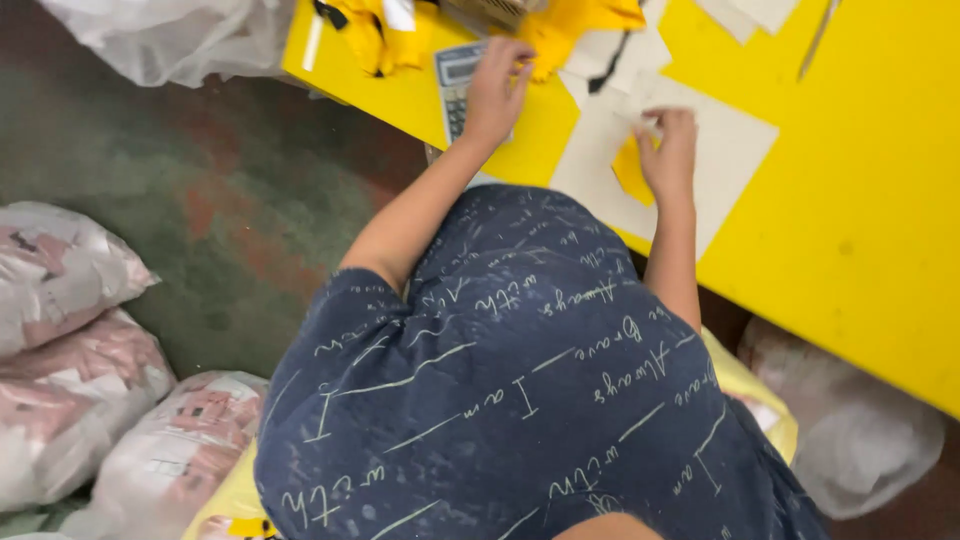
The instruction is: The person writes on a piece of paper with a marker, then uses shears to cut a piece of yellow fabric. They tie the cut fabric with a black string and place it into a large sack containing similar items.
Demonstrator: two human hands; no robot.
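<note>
Near yellow table's (850, 200) front edge: left hand (495, 90), fingers spread loosely, resting on grey calculator (455, 85); right hand (668, 150), fingers curled, pressing small yellow piece (630, 172) onto white paper sheet (730, 150).

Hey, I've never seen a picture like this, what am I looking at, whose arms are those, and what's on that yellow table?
There is no machine here. One camera sits on a person's head and looks down, so you see their dark blue printed shirt and both bare arms reaching to a yellow table. The left hand rests on a calculator. The right hand presses on a white sheet, with a small yellow piece just under its fingers; whether it is gripped is unclear. More white paper and yellow cloth lie farther back. On the floor at the left sit stuffed plastic bags.
</note>
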